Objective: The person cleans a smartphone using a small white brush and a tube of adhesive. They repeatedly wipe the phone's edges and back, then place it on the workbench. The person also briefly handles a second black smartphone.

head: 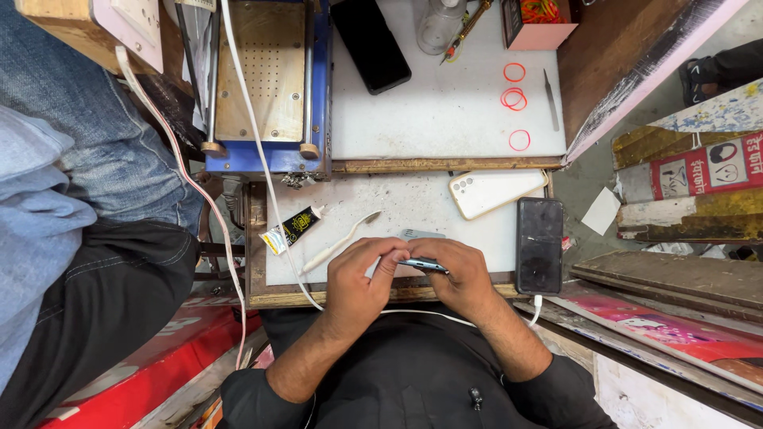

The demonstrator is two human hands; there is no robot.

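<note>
A slim dark phone (424, 264), held on edge just above the near rim of the worktop (373, 208), long axis running left to right, clamped in the right hand (463, 274), with the left hand (359, 278) pinching its left end (both grips closed on it)

Even, bright, diffuse daylight; shadows are soft and short beneath the hands (409, 278). Mild glare on the white tabletop (445, 111) and the black phone screen (540, 245). Focus sharp centrally; wide-angle distortion bends the edges.
</note>
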